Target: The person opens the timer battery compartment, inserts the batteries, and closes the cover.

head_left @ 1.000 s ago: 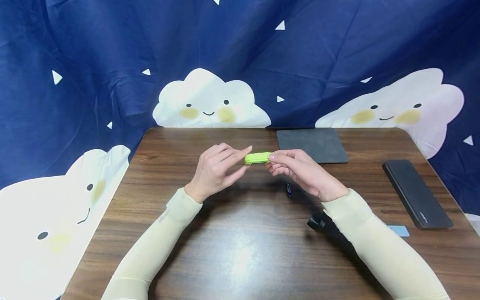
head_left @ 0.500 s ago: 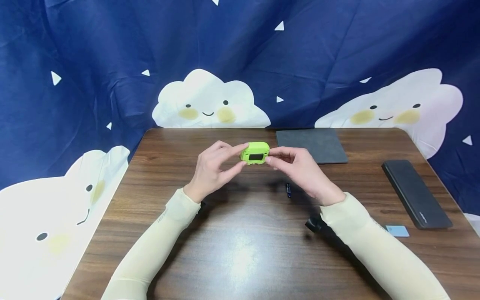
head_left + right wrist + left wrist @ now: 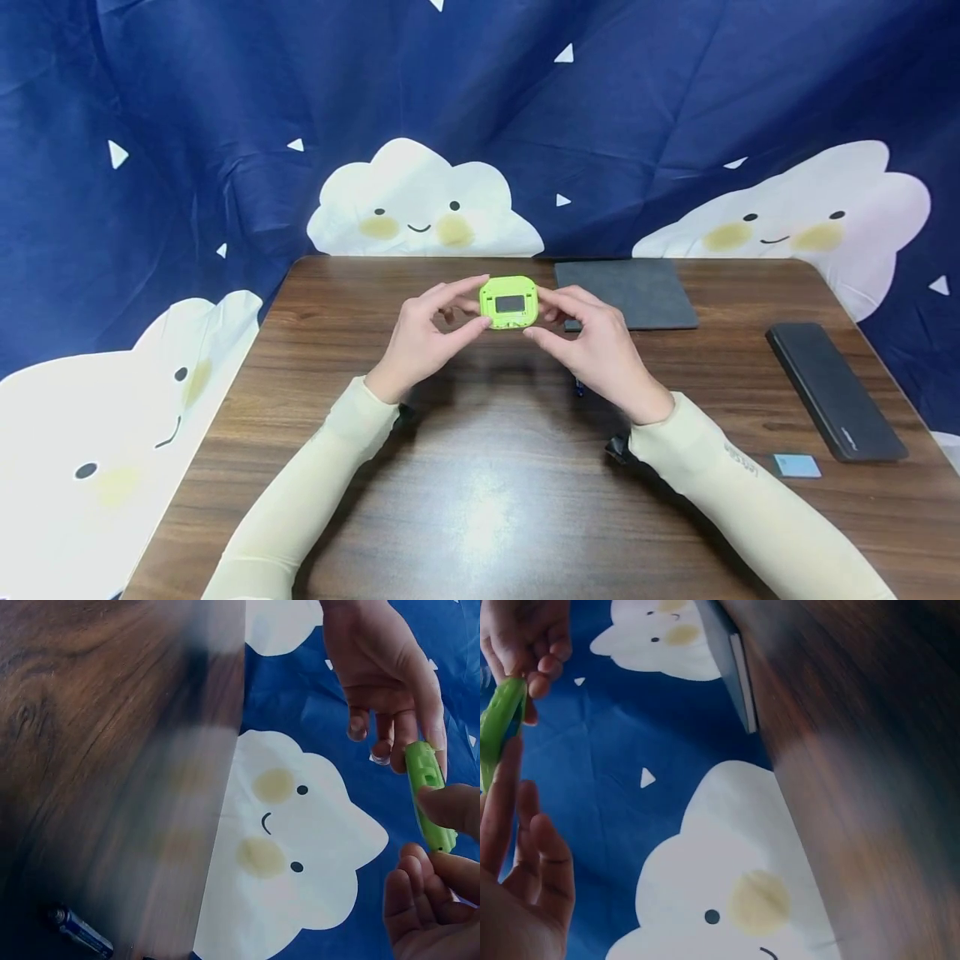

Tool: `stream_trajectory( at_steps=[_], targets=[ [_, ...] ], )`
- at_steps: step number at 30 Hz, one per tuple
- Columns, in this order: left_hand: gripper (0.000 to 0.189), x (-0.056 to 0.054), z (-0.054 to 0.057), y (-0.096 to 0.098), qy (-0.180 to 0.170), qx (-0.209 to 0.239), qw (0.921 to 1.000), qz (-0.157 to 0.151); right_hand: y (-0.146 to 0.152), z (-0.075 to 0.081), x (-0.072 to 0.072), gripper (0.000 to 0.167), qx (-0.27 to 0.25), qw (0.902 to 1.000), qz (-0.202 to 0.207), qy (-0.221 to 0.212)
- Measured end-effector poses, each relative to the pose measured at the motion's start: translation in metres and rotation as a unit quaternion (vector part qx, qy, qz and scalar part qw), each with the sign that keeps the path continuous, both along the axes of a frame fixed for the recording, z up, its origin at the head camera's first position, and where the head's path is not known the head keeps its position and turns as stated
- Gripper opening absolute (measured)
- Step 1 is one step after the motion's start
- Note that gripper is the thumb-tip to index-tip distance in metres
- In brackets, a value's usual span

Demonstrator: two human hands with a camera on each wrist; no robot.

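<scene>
A small lime-green plastic device (image 3: pixel 511 287) with rounded corners and a dark rectangular window is held up above the far middle of the table. My left hand (image 3: pixel 423 333) pinches its left side between thumb and index finger. On the other side, my right hand (image 3: pixel 603 346) grips it, the thumb at its lower right corner and the fingers behind. In the left wrist view the device (image 3: pixel 499 724) shows edge-on between both hands. A slot in its narrow edge is visible in the right wrist view. A blue cylinder like a small battery (image 3: pixel 81 931) lies on the table below.
A dark grey flat board (image 3: pixel 633 292) lies at the back edge of the brown wooden table (image 3: pixel 480 467). To the right are a long black flat case (image 3: pixel 836 392) and a light blue card-like piece (image 3: pixel 797 466). A blue cloud-print curtain (image 3: pixel 600 100) hangs behind.
The green device has tilted from edge-on to showing its face with the dark window. My right hand has shifted slightly down and left, now partly covering the blue cylinder.
</scene>
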State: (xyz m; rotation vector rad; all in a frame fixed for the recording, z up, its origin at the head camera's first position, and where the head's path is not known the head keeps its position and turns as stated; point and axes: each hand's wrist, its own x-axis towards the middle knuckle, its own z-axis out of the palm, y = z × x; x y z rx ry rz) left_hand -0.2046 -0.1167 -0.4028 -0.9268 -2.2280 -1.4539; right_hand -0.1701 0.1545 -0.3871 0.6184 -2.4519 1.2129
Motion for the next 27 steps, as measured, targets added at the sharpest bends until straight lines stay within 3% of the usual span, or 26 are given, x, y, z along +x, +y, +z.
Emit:
stream_trajectory(
  at_steps=[4,8,19,27],
  targets=[
    [0.052,0.001,0.001,-0.001,-0.042,-0.001,0.9990,-0.013,0.001,-0.004,-0.001,0.059,-0.006,0.9996,0.004,0.028],
    [0.057,0.001,0.000,-0.001,-0.053,-0.014,0.9983,-0.017,0.001,-0.008,-0.001,0.063,-0.023,0.9987,0.014,0.044],
    [0.067,0.003,-0.003,0.003,0.007,-0.054,0.9981,0.029,0.001,-0.016,0.000,0.063,-0.053,0.9971,0.013,0.052],
    [0.066,0.004,-0.004,0.004,0.023,-0.074,0.9963,0.038,0.007,-0.019,-0.002,0.064,-0.049,0.9973,0.020,0.050]
  ],
)
